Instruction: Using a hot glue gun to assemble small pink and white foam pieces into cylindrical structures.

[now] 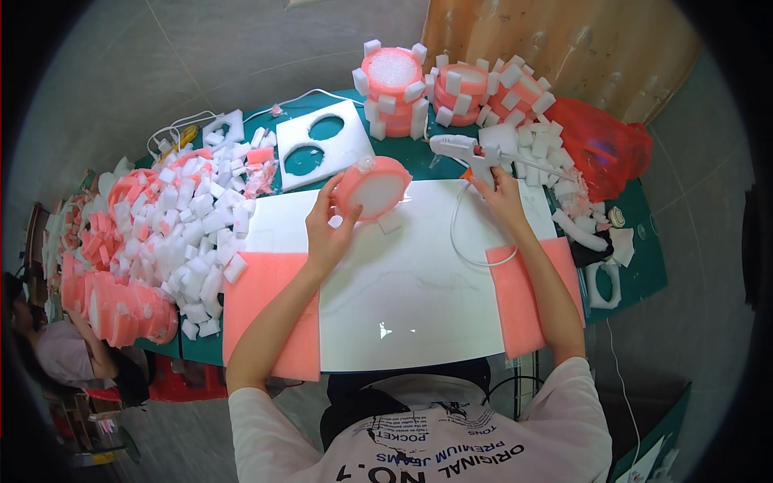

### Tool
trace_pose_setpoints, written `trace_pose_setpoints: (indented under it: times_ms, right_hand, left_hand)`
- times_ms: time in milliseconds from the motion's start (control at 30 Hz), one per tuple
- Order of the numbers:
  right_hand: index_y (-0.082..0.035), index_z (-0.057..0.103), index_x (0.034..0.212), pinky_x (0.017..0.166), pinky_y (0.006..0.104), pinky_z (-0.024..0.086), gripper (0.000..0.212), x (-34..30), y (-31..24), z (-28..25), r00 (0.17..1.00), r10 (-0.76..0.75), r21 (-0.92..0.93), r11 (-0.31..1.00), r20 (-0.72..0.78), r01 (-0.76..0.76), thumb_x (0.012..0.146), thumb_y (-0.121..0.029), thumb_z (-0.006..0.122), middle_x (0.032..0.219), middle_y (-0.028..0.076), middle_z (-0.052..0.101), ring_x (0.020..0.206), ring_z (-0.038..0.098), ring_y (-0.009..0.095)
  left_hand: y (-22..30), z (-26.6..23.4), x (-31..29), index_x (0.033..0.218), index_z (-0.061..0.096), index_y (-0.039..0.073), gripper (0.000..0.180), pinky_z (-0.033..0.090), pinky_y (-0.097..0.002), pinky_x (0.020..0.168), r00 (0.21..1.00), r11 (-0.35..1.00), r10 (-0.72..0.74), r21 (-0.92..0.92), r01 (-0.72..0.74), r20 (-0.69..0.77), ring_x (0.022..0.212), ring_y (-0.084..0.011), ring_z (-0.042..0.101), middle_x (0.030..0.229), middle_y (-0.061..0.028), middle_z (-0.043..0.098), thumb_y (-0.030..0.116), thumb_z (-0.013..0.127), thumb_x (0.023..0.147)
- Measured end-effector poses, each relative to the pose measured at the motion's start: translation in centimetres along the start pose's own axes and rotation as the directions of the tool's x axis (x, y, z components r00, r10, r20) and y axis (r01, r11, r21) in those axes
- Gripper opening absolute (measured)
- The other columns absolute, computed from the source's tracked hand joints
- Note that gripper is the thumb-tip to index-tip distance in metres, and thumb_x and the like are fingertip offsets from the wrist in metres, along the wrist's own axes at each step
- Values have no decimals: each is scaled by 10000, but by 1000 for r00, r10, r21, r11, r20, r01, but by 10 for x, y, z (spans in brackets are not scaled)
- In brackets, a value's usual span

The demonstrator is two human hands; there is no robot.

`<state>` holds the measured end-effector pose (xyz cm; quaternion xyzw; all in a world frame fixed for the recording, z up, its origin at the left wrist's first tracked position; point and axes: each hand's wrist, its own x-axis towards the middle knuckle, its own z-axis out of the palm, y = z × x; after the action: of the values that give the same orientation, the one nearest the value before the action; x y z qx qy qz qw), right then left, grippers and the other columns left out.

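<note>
My left hand is closed around a round pink foam disc with a white centre, held tilted above the white board. A small clear-looking lump shows on the disc's upper edge, and a small white piece sits at its lower edge; whether that one is attached I cannot tell. In my right hand is a white hot glue gun, its nozzle pointing left and its cord looping down over the board. A gap separates the gun from the disc.
Small white foam blocks lie heaped at left beside pink rings. Behind are a white foam sheet with two round holes and stacked pink discs with blocks attached. A red bag lies at right. Another person sits at far left.
</note>
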<state>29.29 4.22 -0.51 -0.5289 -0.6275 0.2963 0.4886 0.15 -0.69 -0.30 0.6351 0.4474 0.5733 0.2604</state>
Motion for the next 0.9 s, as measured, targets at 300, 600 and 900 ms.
trace_pose_setpoints:
  times_ms: [300,600,900]
  right_hand:
    - [47,551,958,633,371,415,343,-2,-13,-6,1000,-7,-431,902,6,9,749,-215,624,763,183,580,713,546,307]
    - [62,518,954,711,387,432,429,-19,-36,-13,959,-258,-843,536,-116,42,716,-261,669,899,208,543,847,523,323]
    - [-13,518,920,552,316,419,333,-29,-46,7,965,-51,-534,825,258,186,695,-186,692,720,71,548,598,534,186]
  left_hand:
    - [2,-1,-1,1185,463,45,472,447,-264,691,999,998,34,59,-35,25,845,-166,541,1092,-90,562,119,649,758]
    - [0,1,-2,1182,465,43,468,440,-266,700,998,996,58,60,-59,19,881,-174,543,1125,-91,548,85,644,751]
    - [-7,2,-4,1191,451,26,462,449,-281,728,995,995,95,28,-96,26,908,-189,550,1118,-112,543,79,626,767]
